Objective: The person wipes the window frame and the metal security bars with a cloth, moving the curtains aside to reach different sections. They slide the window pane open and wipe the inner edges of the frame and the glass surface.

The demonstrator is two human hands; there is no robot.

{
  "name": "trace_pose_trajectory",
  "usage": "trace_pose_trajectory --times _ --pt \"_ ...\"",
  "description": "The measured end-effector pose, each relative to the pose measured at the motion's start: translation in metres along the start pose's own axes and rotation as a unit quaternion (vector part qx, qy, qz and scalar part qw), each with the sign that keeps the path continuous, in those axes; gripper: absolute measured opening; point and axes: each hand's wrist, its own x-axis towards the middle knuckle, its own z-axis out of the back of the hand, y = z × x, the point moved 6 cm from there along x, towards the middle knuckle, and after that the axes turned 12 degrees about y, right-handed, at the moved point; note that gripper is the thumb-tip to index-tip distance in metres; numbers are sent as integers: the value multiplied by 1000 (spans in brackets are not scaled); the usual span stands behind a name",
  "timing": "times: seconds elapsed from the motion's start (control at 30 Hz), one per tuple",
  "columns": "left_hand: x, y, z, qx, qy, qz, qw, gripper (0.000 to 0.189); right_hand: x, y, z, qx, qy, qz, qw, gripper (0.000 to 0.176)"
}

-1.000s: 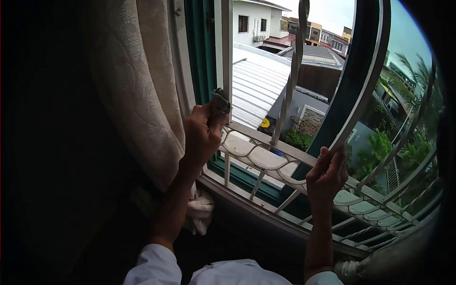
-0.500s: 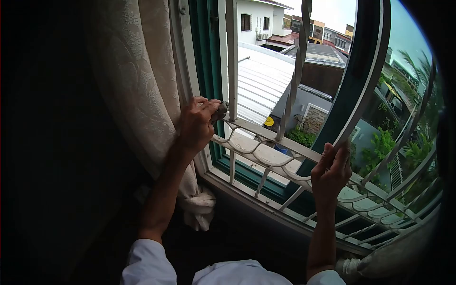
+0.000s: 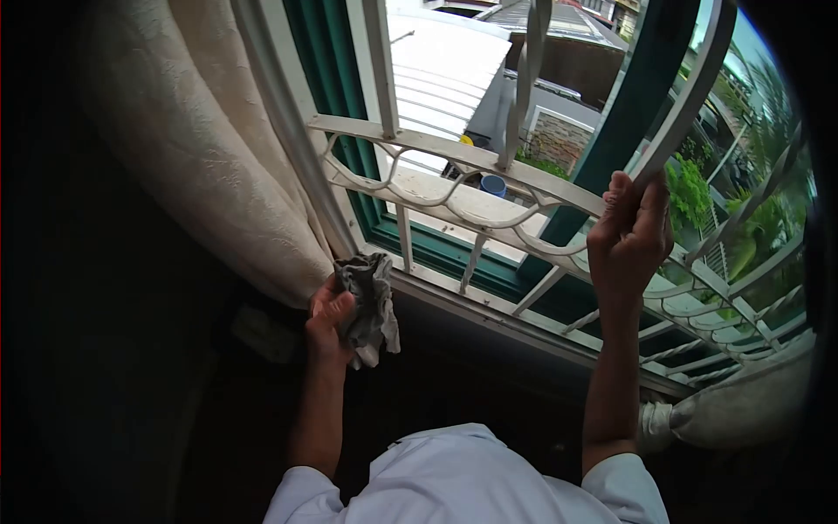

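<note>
A crumpled grey cloth (image 3: 371, 301) is gripped in my left hand (image 3: 330, 316), low beside the curtain and just inside the window's lower left corner. My right hand (image 3: 630, 229) is closed around an upright bar of the white window grille (image 3: 476, 157), near where it meets the horizontal rail. Scroll-shaped metalwork runs along the lower part of the grille, between my two hands. Behind it stands the green window frame (image 3: 611, 148), with the sash partly slid aside.
A cream patterned curtain (image 3: 209, 175) hangs on the left, and another gathered curtain (image 3: 742, 397) is at the lower right. Outside are a white corrugated roof (image 3: 445, 70), a blue bucket (image 3: 493, 185) and green plants (image 3: 698, 188).
My left hand has come down from the grille's left upright with the cloth, which now shows more fully. My right hand keeps its hold on the bar. The view has tilted downward.
</note>
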Motion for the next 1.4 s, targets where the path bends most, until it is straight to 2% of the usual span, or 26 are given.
trace_pose_trajectory --times 0.07,0.13,0.23,0.3,0.33,0.37,0.47,0.5,0.53,0.6,0.63,0.67,0.7,0.77,0.8,0.87,0.93,0.97,1.0,1.07,1.13,1.2,1.27,1.3,1.33,1.4 --pt "-11 15 11 238 51 -4 970 39 -1 -5 -1 -11 0 -2 1000 30" --pt "-21 38 21 226 17 37 973 36 -1 -4 1 -6 -13 28 1000 33" --pt "-33 71 36 357 -10 93 930 32 -4 -4 8 17 43 -26 999 36" --pt "-41 97 10 486 43 81 869 34 -16 7 30 51 -68 86 993 38" --pt "-46 114 -17 530 82 73 841 35 -53 24 56 -16 -21 120 992 40" --pt "-49 127 -35 528 114 97 836 40 -78 25 58 30 84 109 990 41" --pt "-55 162 -92 441 181 168 863 52 -163 7 33 175 209 -86 958 38" --pt "-59 173 -108 429 219 121 868 51 -194 -3 22 221 224 -170 934 36" --pt "-63 183 -121 420 255 73 868 51 -215 -2 16 240 225 -165 930 36" --pt "-72 204 -136 507 299 39 807 43 -270 -34 10 443 105 -444 772 42" --pt "-77 216 -139 548 316 33 774 38 -280 -41 15 451 104 -443 768 42" --pt "-78 220 -143 554 317 34 769 38 -289 -50 21 495 89 -466 728 42" --pt "-81 224 -152 598 350 7 721 34 -297 -56 25 534 69 -488 687 42" --pt "-89 230 -174 657 411 -4 633 30 -303 -59 40 518 62 -500 692 41" --pt "-93 228 -187 637 444 -3 630 30 -304 -63 53 497 64 -511 699 39" --pt "-96 214 -205 666 442 -52 599 30 -298 -68 79 414 61 -447 791 29" --pt "-86 188 -224 635 440 -126 622 26 -280 -65 118 366 78 -407 833 22" --pt "-77 175 -227 613 445 -89 646 24 -273 -69 145 348 62 -416 838 22" --pt "-69 161 -230 595 445 -51 668 22 -259 -66 174 293 107 -358 880 18" --pt "-57 125 -259 582 423 -91 689 14 -225 -57 231 227 154 -268 924 10" --pt "-57 88 -294 572 384 -164 706 25 -195 -42 296 121 138 -232 955 12" --pt "-64 48 -343 602 480 -255 585 40 -162 -19 357 -36 172 -143 974 27" --pt "-82 19 -372 621 487 -348 506 53 -131 3 404 -86 177 -42 980 21" --pt "-91 20 -405 610 565 -393 393 59 -113 9 425 -87 176 -45 979 21" --pt "-99 26 -427 585 631 -431 271 67 -94 22 439 -117 236 19 964 39" --pt "-119 35 -458 604 639 -438 189 63 -82 41 452 -175 348 147 909 79"
